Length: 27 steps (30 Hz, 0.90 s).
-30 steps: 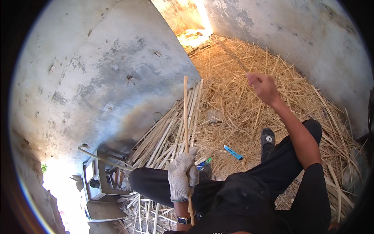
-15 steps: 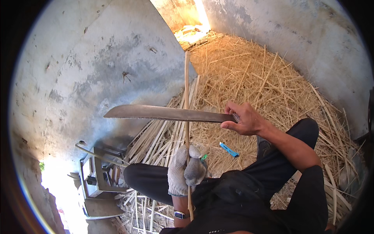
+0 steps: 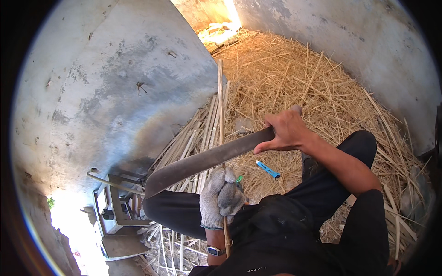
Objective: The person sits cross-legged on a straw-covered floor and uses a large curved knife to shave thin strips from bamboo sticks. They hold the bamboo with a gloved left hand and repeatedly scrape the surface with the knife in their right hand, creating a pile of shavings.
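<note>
In a grey-white work glove, my left hand [image 3: 221, 198] is wrapped round a long bamboo strip [image 3: 220, 99] that stands up in front of my lap, its lower end coming out below the glove. My bare right hand [image 3: 287, 131] grips a machete [image 3: 207, 162] by its handle, most of which my fingers hide. The broad dark blade slants down to the left, with its tip over my left knee. It crosses in front of the strip just above the glove, covering part of it; whether they touch I cannot tell.
Beyond my legs spreads a heap of straw-coloured shavings [image 3: 285, 78]. A blue utility knife [image 3: 268, 169] lies on its near part. Split strips [image 3: 195, 138] are stacked by the left wall [image 3: 115, 78]. At lower left stands a small wooden frame [image 3: 117, 225] with things inside.
The machete has swung from nearly level to slanting, its tip now lower and nearer my left glove. My right wrist has turned; my left hand still holds the strip.
</note>
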Tool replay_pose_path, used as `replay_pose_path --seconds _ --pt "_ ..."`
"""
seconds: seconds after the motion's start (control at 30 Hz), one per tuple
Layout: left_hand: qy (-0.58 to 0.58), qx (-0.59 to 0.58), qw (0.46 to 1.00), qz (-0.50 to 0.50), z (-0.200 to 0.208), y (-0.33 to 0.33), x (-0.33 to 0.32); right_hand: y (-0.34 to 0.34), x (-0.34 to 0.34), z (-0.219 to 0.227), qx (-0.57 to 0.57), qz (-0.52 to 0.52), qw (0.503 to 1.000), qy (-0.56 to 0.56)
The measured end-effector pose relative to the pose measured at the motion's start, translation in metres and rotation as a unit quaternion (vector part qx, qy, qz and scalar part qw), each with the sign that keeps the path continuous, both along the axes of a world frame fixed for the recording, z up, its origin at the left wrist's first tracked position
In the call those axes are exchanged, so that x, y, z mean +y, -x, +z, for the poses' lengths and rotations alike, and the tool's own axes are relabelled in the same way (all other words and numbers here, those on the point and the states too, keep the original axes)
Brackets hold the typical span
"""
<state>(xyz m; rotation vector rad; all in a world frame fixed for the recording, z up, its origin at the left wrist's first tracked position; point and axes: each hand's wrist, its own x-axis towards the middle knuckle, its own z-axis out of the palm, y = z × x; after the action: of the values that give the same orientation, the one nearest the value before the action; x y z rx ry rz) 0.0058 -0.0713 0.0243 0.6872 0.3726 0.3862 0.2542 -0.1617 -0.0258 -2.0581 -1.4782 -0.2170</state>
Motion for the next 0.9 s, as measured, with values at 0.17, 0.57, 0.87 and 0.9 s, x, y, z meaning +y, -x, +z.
replay_pose_path --seconds 0.17,0.57,0.87,0.9 --pt "0.052 -0.028 0.998 0.029 0.0 0.005 0.007 0.004 -0.003 0.018 0.022 0.057 0.998 -0.018" --pt "-0.083 0.134 0.985 0.071 0.005 0.001 -0.017 -0.008 0.005 0.007 0.152 0.085 0.985 -0.003" --pt "-0.059 0.139 0.985 0.084 0.006 0.007 -0.017 0.005 0.011 -0.006 0.118 0.097 0.988 -0.012" --pt "-0.092 0.191 0.973 0.088 0.004 0.008 -0.019 -0.004 0.015 -0.007 0.182 0.05 0.982 -0.005"
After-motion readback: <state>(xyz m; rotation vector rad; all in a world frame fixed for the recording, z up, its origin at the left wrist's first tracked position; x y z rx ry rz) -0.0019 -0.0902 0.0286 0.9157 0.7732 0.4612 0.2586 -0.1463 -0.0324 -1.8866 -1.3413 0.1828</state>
